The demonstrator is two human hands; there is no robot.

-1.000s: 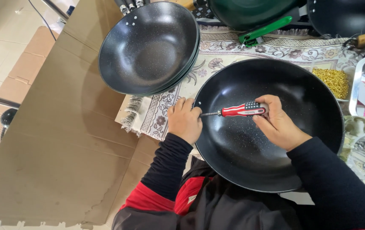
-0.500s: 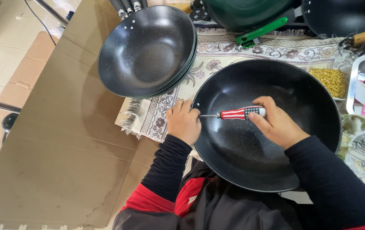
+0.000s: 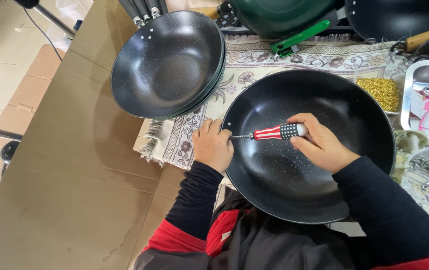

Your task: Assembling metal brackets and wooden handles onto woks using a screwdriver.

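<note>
A large black wok pan (image 3: 324, 100) lies in front of me on a patterned cloth (image 3: 184, 140). My right hand (image 3: 319, 145) is inside the pan, gripping a screwdriver (image 3: 274, 132) with a red, white and black handle. Its tip points left at the pan's inner wall, by the rim. My left hand (image 3: 213, 145) is outside that same spot, fingers curled against the rim; what they hold there is hidden.
A stack of black woks (image 3: 167, 62) sits at the upper left on brown cardboard (image 3: 64, 190). A green pan (image 3: 279, 15) and another dark pan (image 3: 399, 17) are at the top. Gold screws (image 3: 380, 91), a metal tray (image 3: 427, 92) and loose hardware (image 3: 424, 180) are on the right.
The view has shifted slightly. My hands and the screwdriver stay at the same spot on the pan's rim.
</note>
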